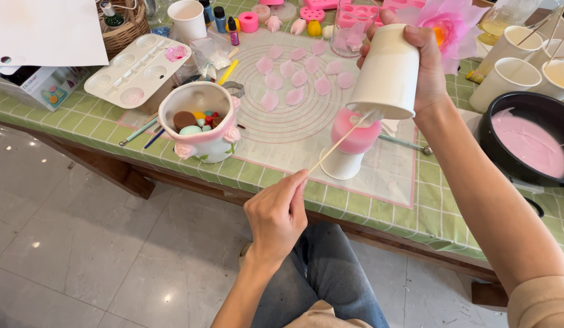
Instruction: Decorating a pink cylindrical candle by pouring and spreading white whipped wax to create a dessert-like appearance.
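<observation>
pink rounded wax dome sits on an upturned white paper cup on the translucent silicone mat, while the right hand grips a tilted white paper cup just above it and the left hand pinches a thin wooden stick reaching the tilted cup's rim.

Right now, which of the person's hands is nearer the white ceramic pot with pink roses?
Left. The left hand, pinching a thin wooden stick, sits just right of and below the white ceramic pot with pink roses. The right hand tilts a white paper cup farther right.
</observation>
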